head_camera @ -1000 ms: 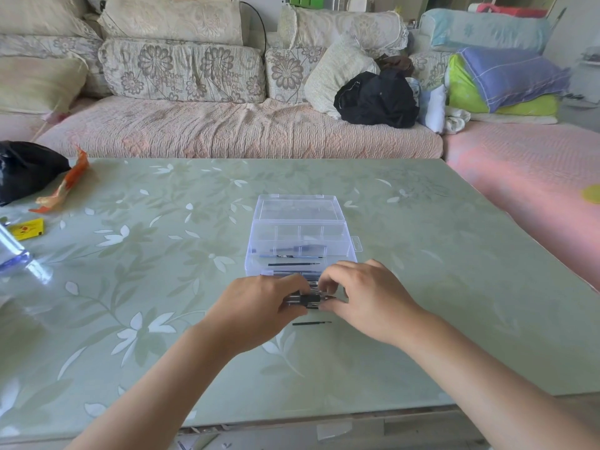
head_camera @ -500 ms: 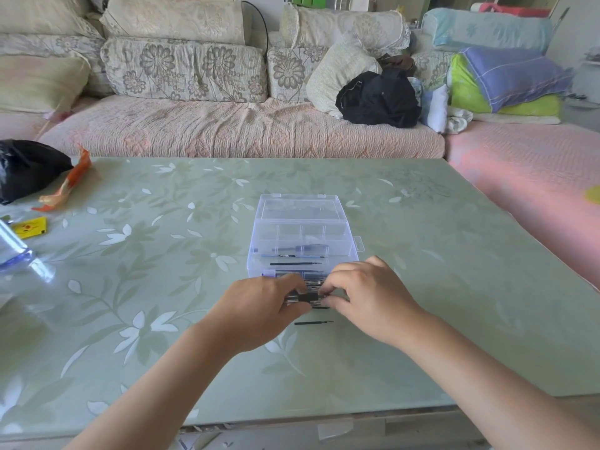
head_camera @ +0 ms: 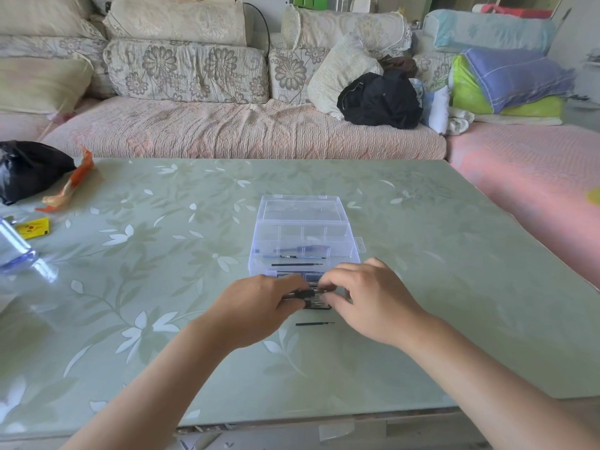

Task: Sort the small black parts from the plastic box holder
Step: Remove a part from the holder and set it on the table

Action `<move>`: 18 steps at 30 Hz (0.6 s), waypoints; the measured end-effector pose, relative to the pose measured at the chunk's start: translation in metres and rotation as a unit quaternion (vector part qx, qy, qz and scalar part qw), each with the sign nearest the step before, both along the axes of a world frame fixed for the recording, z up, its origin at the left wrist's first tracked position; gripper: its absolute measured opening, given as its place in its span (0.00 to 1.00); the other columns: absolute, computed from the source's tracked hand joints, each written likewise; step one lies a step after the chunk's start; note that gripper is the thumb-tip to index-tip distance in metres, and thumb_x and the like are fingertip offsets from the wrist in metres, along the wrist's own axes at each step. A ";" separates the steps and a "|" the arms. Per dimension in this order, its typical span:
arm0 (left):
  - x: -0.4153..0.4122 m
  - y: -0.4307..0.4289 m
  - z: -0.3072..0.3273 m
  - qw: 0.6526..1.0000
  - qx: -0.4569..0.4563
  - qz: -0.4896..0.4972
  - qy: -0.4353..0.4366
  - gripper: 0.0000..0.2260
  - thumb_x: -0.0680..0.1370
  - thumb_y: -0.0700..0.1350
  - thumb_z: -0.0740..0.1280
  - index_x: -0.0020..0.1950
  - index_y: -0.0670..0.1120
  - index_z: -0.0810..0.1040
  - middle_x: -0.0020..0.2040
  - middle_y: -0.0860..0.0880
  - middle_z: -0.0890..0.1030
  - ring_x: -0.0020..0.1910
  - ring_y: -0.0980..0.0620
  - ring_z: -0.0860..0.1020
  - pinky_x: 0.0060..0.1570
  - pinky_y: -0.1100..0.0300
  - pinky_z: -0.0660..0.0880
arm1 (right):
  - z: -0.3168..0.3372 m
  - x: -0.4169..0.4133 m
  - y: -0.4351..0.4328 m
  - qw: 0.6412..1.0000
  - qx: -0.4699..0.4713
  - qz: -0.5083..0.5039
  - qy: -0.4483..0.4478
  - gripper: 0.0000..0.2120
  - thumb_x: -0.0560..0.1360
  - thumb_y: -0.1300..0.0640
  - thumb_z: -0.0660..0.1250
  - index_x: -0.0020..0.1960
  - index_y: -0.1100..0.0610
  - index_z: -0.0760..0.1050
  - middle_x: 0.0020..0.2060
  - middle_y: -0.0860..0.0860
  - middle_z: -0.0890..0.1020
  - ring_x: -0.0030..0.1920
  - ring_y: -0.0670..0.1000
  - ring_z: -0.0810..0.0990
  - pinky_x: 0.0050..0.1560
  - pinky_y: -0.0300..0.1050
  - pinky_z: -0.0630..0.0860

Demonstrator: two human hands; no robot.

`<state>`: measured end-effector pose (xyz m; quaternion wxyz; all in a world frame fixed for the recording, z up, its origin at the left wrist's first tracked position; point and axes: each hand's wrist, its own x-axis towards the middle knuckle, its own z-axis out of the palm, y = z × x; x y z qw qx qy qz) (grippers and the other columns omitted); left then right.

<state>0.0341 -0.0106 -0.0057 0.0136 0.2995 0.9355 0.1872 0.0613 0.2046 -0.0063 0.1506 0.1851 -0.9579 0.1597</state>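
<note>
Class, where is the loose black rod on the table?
Head view, centre: the rod lies on the table, just nearer the camera than the left hand and right hand.

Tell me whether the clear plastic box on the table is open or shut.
Open: the box has its lid folded back behind the exposed compartments.

Clear plastic box sits open mid-surface, lid laid flat on the far side, one thin black rod crosswise in a near compartment, second black rod loose just in front, black parts cluster at the near edge pinched between left hand and right hand.
</note>
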 end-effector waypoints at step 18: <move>-0.019 -0.058 0.019 0.985 -0.049 0.160 -0.048 0.02 0.77 0.54 0.65 0.49 0.59 0.76 0.46 0.58 0.78 0.41 0.55 0.75 0.36 0.62 0.69 | -0.002 -0.005 0.015 0.996 0.017 -0.081 -0.040 0.05 0.78 0.50 0.62 0.47 0.46 0.77 0.43 0.42 0.81 0.34 0.43 0.69 0.51 0.45 0.69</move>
